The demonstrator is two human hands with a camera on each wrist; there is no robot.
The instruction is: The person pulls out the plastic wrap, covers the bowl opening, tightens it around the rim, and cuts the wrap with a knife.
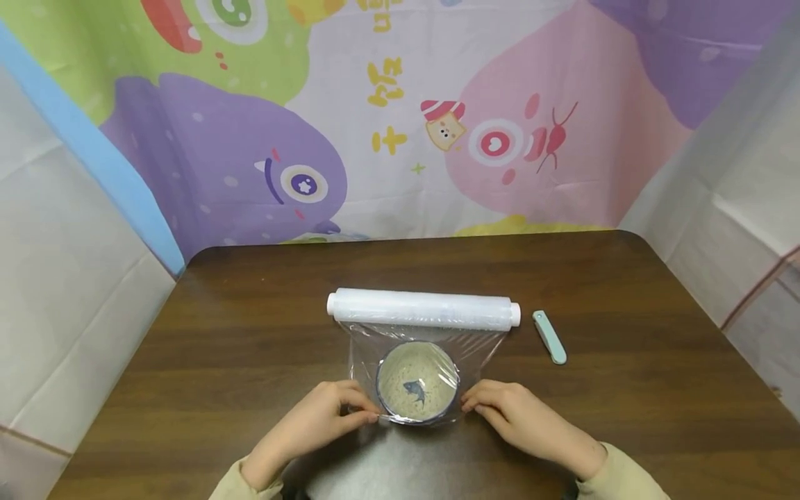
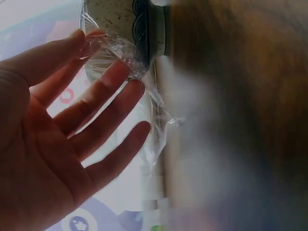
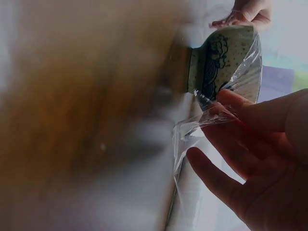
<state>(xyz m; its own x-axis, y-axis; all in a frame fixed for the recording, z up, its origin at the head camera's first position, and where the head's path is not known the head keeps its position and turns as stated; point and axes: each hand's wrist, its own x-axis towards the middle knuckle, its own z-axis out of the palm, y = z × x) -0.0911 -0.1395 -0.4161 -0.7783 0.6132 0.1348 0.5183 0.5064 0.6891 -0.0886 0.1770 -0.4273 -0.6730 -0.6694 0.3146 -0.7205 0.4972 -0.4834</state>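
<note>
Left hand (image 1: 328, 413) and right hand (image 1: 519, 417) pinch plastic wrap (image 1: 367, 345), other fingers loosely spread, over a fish-painted bowl (image 1: 403, 371) on a table (image 1: 219, 368), near the roll (image 1: 425, 310) and a pale-green tool (image 1: 549, 337). Sideways yellow Chinese characters (image 1: 389, 141), apparently including 干饭, mark the backdrop (image 1: 400, 194).

pale beige sleeves (image 1: 621, 478), plain matching cuffs (image 1: 601, 461), small dark pieces (image 1: 296, 484) just beside them, bare fingers (image 2: 118, 156)
</note>
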